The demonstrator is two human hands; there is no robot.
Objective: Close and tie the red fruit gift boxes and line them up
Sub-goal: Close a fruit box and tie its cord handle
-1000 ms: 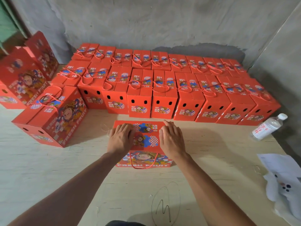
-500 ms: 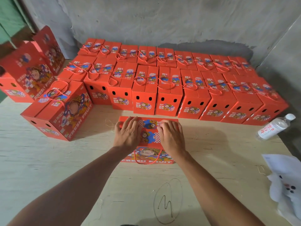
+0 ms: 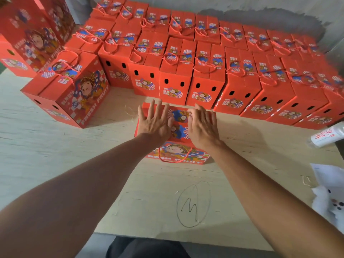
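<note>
A red fruit gift box point(image 3: 179, 156) lies flat on the table in front of me, its red cord handle hanging toward me. My left hand point(image 3: 156, 122) lies on its left part with fingers spread straight. On its right part rests my right hand point(image 3: 202, 125), fingers extended and slightly bent. Behind it stand several rows of closed, tied red boxes point(image 3: 176, 77). One more tied box point(image 3: 68, 88) sits turned at an angle on the left.
Taller red boxes point(image 3: 31, 34) stand at the far left. A plastic water bottle point(image 3: 327, 135) lies at the right, and white paper point(image 3: 329, 192) sits near the right edge. A pencil scribble marks the pale table point(image 3: 55, 161). A grey wall runs behind.
My left hand's fingers have spread wider on the box, and both hands sit slightly closer together. The camera has leaned in and down toward the boxes.
</note>
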